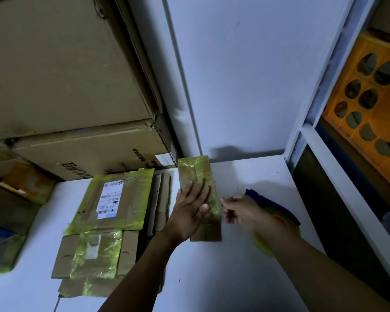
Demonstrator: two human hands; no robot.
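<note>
Head view, item one: a narrow cardboard piece (pixel 196 170), flattened and banded in yellow-green tape, is lying on the white tabletop (pixel 212 278), its far end reaching the white wall panel (pixel 234 75). The left hand (pixel 189 208) is resting flat across the middle of the piece, fingers straight and spread, pressing down and gripping nothing. The right hand (pixel 241 210) is sitting at the right edge of the piece with its fingers curled toward that edge; whether they are pinching tape or card cannot be told. Just right of the piece, partly hidden behind the right hand and forearm, a blue and yellow item (pixel 277 210) is lying on the tabletop. Just left of the piece, a few cardboard sheets (pixel 161 199) are lying in a stack. Further left of the piece, a flattened labelled carton (pixel 113 199) is lying over other taped flats. Left of and beyond the piece, large cardboard boxes (pixel 65 75) are standing stacked. Well right of the piece, an orange crate (pixel 369 104) is sitting in a shelf unit.
</note>
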